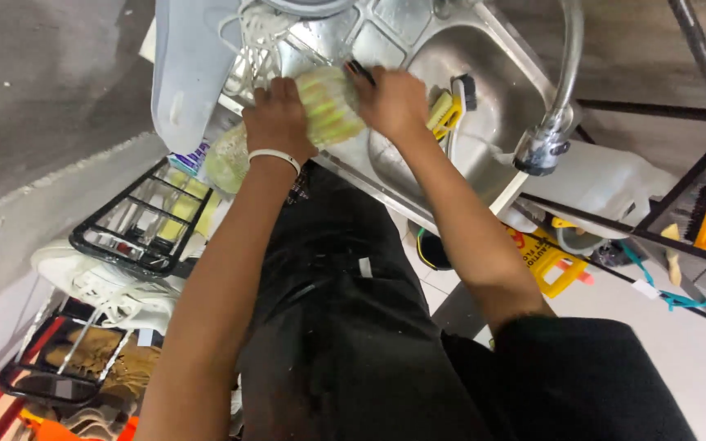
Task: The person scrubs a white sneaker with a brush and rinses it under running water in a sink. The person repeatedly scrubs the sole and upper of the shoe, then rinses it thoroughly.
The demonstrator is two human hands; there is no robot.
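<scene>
Head view, the only one: a pale green and yellow shoe (328,106) lies across the near rim of a steel sink (484,73), toe end out over the edge toward seven o'clock, heel end toward the basin. The left hand (278,122) is clamped on the middle of the shoe from the near side, fingers curled over its top, a white band on the wrist. The right hand (394,102) presses on the heel end at three o'clock of the shoe and seems closed around a dark brush (361,72), of which only a tip shows past the fingers; how firm that hold is I cannot tell.

Risks, as a judgement: the shoe looks wet and rests half off the rim, so a hard scrubbing push could slide it out of the left hand and down toward the black wire rack (136,224) and white sneakers (108,290) at eight o'clock. Water could also run off the rim onto the dark apron (328,310). A yellow brush (449,110) leans in the basin just right of the right hand and could be knocked over.

Both forearms reach straight ahead, elbows low, wrists bent down over the shoe, hands near each other but apart. The tap (553,122) stands at two o'clock.
</scene>
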